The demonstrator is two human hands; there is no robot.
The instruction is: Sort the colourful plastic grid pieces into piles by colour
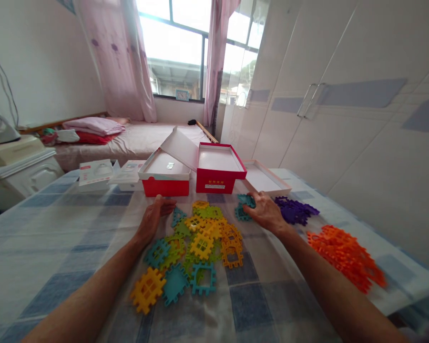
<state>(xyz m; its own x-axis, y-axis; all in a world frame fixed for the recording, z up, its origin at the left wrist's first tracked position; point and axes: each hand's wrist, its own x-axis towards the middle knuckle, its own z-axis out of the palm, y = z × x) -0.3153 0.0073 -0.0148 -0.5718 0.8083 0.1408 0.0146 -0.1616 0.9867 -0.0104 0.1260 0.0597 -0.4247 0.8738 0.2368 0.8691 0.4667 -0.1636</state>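
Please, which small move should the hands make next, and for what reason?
Probably the left hand should take the teal piece near its fingertips and lay it with the teal pieces at the right hand. The purple pieces and orange pieces lie in separate one-colour piles, while this one lies at the mixed pile's edge.

Pink curtains (117, 57) beside bright window (175, 57); white wardrobe (329, 95); bed (143, 136).

Bright daylight enters through the far window (177, 52), its panes blown out to white; the wardrobe doors (329, 95) carry soft reflections; the nearer tabletop (67, 257) is dimmer, with faint shadows; edges stretch and lean; fine detail looks slightly soft.
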